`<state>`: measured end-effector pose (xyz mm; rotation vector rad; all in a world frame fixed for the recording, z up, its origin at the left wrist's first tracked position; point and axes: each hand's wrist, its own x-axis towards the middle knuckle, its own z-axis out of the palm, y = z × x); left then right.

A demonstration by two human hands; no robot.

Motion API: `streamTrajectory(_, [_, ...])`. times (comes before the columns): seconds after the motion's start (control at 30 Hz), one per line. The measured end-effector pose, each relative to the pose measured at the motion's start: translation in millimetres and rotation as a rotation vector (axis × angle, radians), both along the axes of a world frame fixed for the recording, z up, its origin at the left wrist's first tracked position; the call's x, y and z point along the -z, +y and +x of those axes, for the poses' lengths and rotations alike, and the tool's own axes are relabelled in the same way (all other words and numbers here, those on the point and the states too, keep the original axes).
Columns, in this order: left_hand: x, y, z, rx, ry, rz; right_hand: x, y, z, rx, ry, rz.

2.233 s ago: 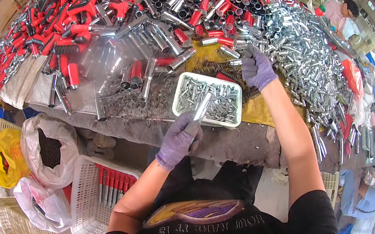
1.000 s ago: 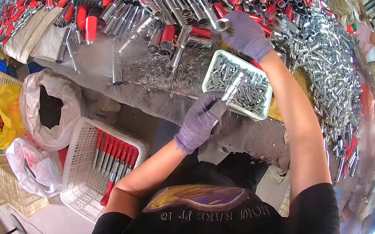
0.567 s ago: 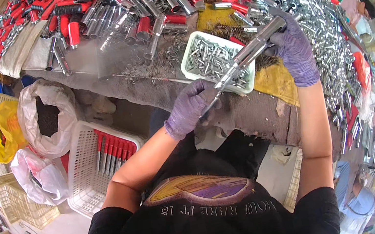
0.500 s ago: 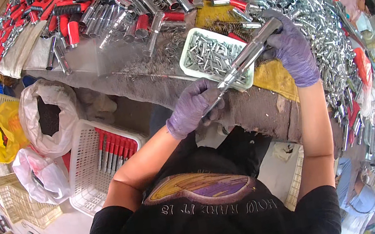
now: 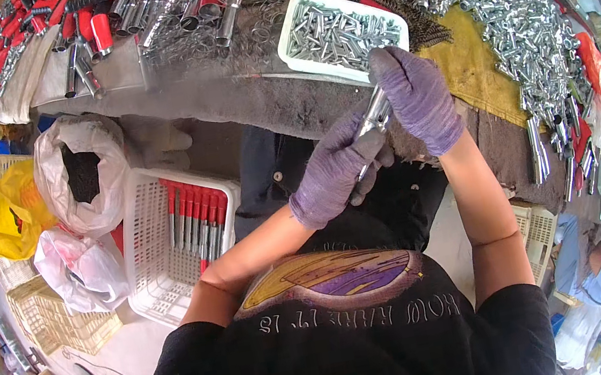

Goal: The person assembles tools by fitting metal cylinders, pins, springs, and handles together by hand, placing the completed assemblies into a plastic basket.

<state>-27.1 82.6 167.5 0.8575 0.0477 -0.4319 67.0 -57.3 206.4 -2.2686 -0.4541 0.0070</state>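
Note:
Both my hands wear purple gloves and meet on one shiny metal tube (image 5: 376, 115) in front of my chest. My left hand (image 5: 333, 170) grips the tube's lower end. My right hand (image 5: 416, 96) closes over its upper end. Just beyond them, a white rectangular tray (image 5: 287, 28) of small silver metal pieces rests on the grey workbench (image 5: 278, 100).
Red-handled metal tubes (image 5: 129, 17) are heaped at the bench's back left, loose silver parts (image 5: 516, 0) on a yellow cloth at the right. Below left stand a white basket (image 5: 148, 249) with red-handled pieces, a white sack (image 5: 80, 177) and a yellow bag (image 5: 0, 222). Another person (image 5: 597, 273) sits lower right.
My right hand left the pile at the bench's back with a metal tube, and both hands have drawn it down from over the tray to my chest.

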Motion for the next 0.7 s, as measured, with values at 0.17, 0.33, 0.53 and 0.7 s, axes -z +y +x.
streamTrajectory(0.17, [12.5,13.0,-2.2,0.076,-0.075,-0.038,-5.2,-4.9,1.0,-0.112,0.171,-0.004])
streamTrajectory(0.33, [19.9,28.5,-8.3,0.073,-0.008,0.110,-3.6,0.1,51.3,-0.209,-0.135,-0.353])
streamTrajectory(0.53, [16.9,33.9,-11.9,0.008,0.044,0.125,13.8,41.1,93.0,-0.365,-0.188,-0.856])
streamTrajectory(0.7, [21.9,43.2,-12.0,-0.036,0.042,0.080,17.0,34.6,104.7,-0.439,-0.119,-0.864])
